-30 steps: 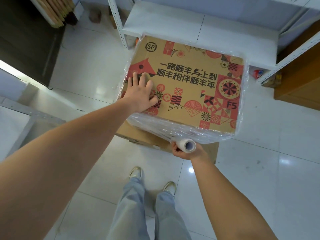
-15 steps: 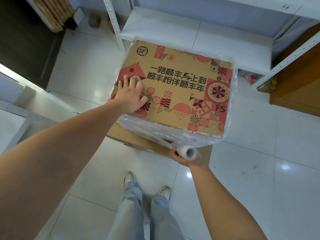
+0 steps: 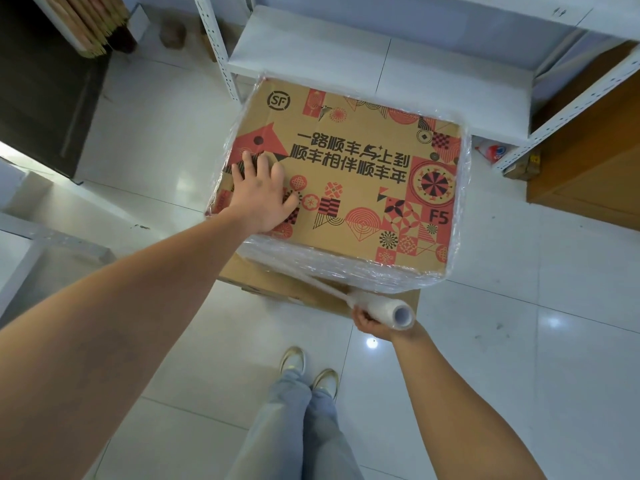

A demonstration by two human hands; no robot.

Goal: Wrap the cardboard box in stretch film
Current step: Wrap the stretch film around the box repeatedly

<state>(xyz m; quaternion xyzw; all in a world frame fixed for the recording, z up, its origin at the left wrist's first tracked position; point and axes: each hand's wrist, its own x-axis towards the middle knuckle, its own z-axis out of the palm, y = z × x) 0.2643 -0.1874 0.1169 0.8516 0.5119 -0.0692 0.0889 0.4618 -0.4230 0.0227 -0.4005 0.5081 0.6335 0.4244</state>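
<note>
A brown cardboard box (image 3: 360, 188) with red and black prints and an SF logo stands in the middle of the head view. Clear stretch film (image 3: 346, 271) is wound round its sides, while the top face is bare. My left hand (image 3: 263, 195) presses flat on the box's top near its left edge, fingers straight. My right hand (image 3: 375, 323) grips a stretch film roll (image 3: 388, 311) below the box's near side. A twisted strand of film runs from the roll up to the near left of the box.
The box sits on a second cardboard box (image 3: 277, 285). A white metal shelf unit (image 3: 346, 53) stands right behind it. A wooden cabinet (image 3: 588, 168) is at the right, and a bundle of wooden sticks (image 3: 93, 26) at the far left. My feet (image 3: 308, 372) stand on white floor tiles.
My right hand has drawn the roll a little to the right and away from the box, stretching the film strand longer. My left hand stays pressed on the box top.
</note>
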